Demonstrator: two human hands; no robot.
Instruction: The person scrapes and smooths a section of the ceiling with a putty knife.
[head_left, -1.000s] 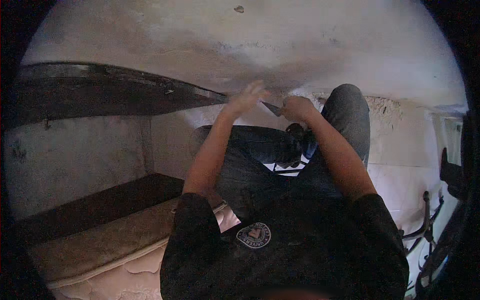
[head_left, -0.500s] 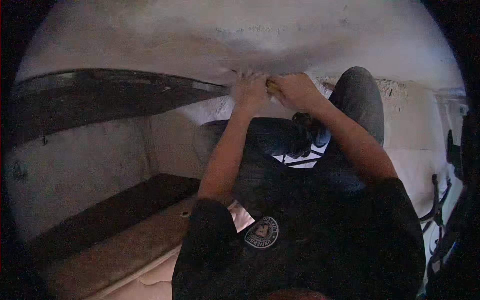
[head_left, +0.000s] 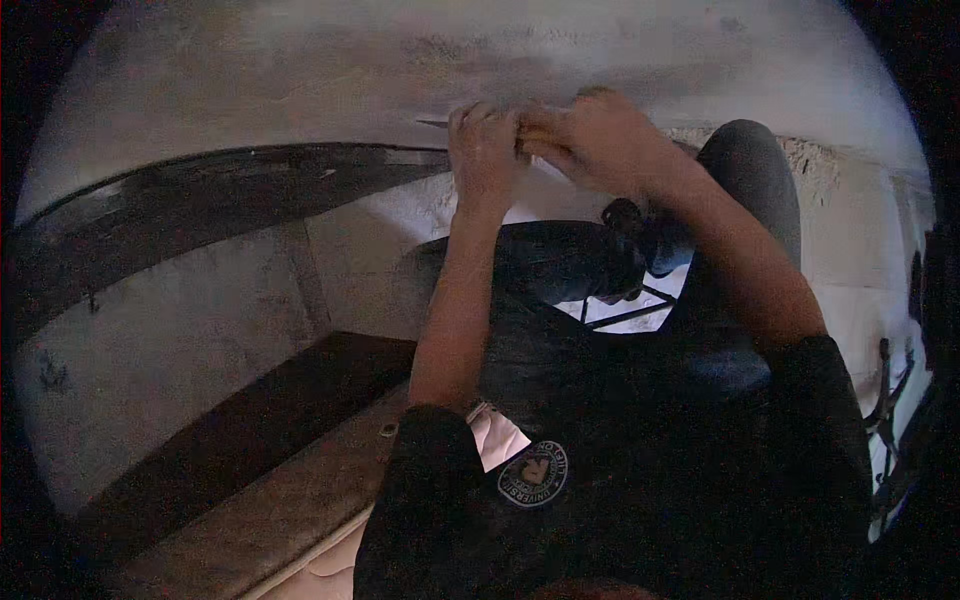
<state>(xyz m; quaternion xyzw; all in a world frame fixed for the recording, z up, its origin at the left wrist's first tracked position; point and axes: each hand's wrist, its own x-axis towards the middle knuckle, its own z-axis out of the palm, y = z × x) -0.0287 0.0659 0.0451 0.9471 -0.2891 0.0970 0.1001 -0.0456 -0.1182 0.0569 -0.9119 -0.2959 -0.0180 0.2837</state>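
Observation:
In front of the pale wall, my two hands are close together at the upper middle. My right hand is closed round the yellowish-brown handle of a thin hand tool. My left hand is curled just left of that handle, over the tool's middle. A narrow dark tip sticks out past its fingers to the left, close to the wall. The fingers hide most of the tool, so its exact kind does not show.
A long dark shelf curves along the wall at left. Below it stands a brown wooden bench or ledge. My bent knee rises at right, beside crumbling plaster. Dark curved metal parts stand at far right.
Both hands are slightly higher in the view, and my right hand has shifted right. The tool's narrow tip now shows left of my left hand. The whole view has shifted a little.

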